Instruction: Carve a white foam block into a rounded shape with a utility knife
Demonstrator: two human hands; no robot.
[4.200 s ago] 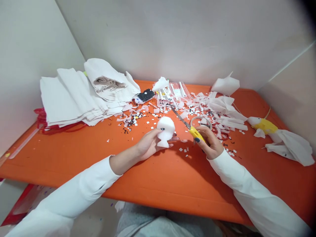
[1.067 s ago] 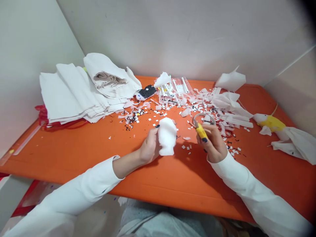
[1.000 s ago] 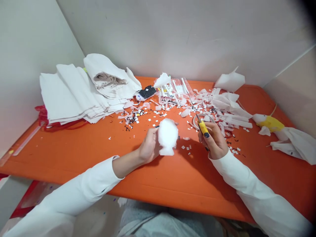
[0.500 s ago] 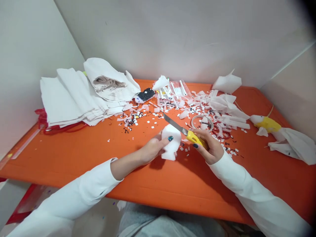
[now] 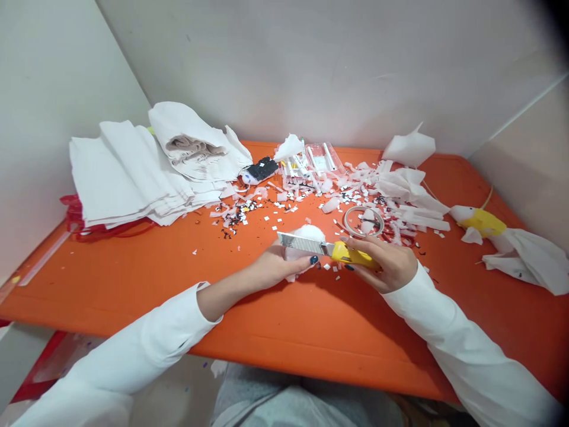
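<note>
Head view. One white foam piece was held above the near middle of the orange table. The left hand was curled around its side, the far fingers hidden; the right hand was closed about the handle of one yellow snap-off knife, whose blade lay across the foam's visible face, contact uncertain. The foam was judged very light, fairly stiff, not slippery, and prone to crumble or dent; a gentle grip by the sides, clear of the cutting edge, seemed best suited. Counted beyond: one tape roll, one yellow-and-white bird figure, one folded white bundle, one black-and-white object, and two white markers in the right half of one clear case. Scraps were too numerous to count.
</note>
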